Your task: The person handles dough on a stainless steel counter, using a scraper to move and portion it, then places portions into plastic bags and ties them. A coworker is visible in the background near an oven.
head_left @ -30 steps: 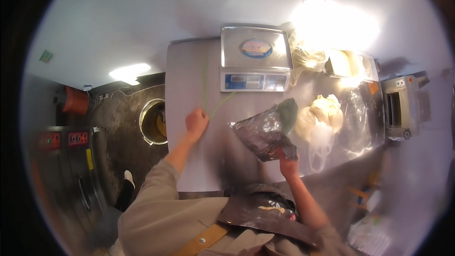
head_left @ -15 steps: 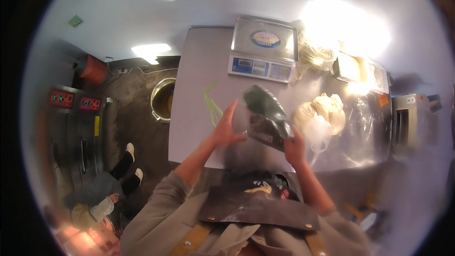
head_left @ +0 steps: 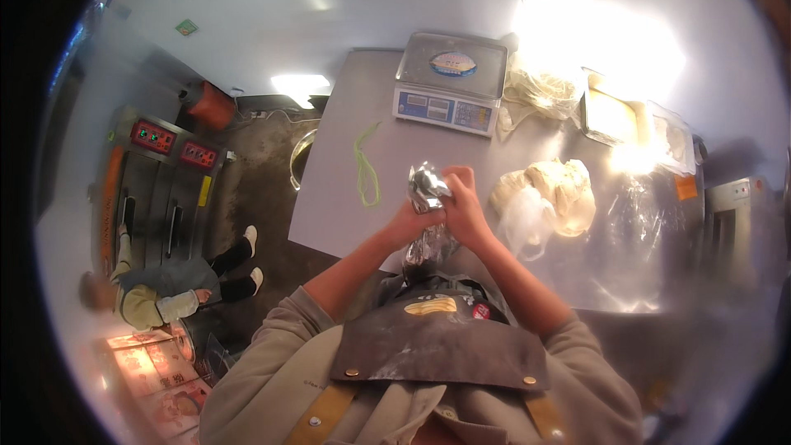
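Both of my hands are together at the near edge of the table, closed around a crumpled, shiny plastic bag (head_left: 427, 185). My left hand (head_left: 405, 226) wraps round it from the left. From the right, my right hand (head_left: 464, 208) grips it near its top. The bag's bunched, silvery end sticks up above my fists, and its lower part hangs down in front of my apron. What it holds is mostly hidden. A loose loop of thin green string (head_left: 367, 175) lies on the table left of my hands.
A scale (head_left: 451, 74) stands at the table's far side. Pale dough (head_left: 564, 185) with a clear plastic bag sits right of my hands. Bunched plastic (head_left: 540, 91) and a pale tray (head_left: 611, 115) lie behind it. Another person (head_left: 169, 284) stands by the ovens (head_left: 156, 189) at left.
The bag was spread and tilted, with my left hand open beside it. Now it is bunched upright, and my hands have come together around it. My view has shifted.
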`<action>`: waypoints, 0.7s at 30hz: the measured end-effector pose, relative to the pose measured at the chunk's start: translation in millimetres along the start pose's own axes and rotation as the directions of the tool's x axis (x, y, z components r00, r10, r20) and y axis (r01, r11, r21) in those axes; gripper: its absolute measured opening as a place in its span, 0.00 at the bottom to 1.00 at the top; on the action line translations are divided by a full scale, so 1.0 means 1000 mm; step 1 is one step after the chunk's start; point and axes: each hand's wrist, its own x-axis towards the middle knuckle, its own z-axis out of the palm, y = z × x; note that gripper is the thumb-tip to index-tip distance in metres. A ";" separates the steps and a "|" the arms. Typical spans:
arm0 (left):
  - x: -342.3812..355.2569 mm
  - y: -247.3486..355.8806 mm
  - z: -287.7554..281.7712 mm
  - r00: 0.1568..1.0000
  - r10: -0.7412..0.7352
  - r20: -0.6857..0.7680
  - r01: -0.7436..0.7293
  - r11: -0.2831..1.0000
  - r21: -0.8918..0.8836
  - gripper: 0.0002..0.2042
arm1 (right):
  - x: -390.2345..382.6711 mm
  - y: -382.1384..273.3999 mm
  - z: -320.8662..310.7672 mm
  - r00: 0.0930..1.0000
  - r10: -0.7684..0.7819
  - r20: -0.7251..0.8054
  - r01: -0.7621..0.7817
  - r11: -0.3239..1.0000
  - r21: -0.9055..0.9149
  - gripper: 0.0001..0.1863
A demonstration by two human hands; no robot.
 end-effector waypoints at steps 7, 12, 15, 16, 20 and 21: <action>-0.029 -0.037 0.011 0.926 0.030 -0.376 -0.096 0.983 -0.157 0.16 | -0.028 -0.011 0.019 0.977 0.027 0.213 0.026 0.969 -0.245 0.36; -0.053 -0.051 -0.038 0.922 0.146 -0.358 -0.183 0.980 -0.072 0.18 | -0.030 -0.042 0.056 0.879 0.143 0.455 0.123 0.854 -0.506 0.40; -0.071 -0.055 -0.082 0.906 0.006 -0.424 -0.064 0.990 -0.122 0.17 | -0.020 -0.028 0.072 0.826 0.032 0.562 0.119 0.966 -0.229 0.33; -0.081 -0.058 -0.090 0.841 -0.047 -0.538 -0.014 0.994 -0.108 0.11 | -0.011 -0.016 0.081 0.821 0.187 0.540 -0.094 0.977 -0.194 0.30; -0.111 -0.043 -0.150 0.863 0.295 -0.409 -0.269 0.955 0.120 0.17 | 0.038 0.048 0.152 0.820 0.526 0.226 -0.512 0.851 -0.121 0.17; -0.116 -0.035 -0.167 0.893 0.292 -0.343 -0.293 0.955 0.051 0.17 | 0.048 0.062 0.173 0.837 0.511 0.194 -0.478 0.857 -0.193 0.18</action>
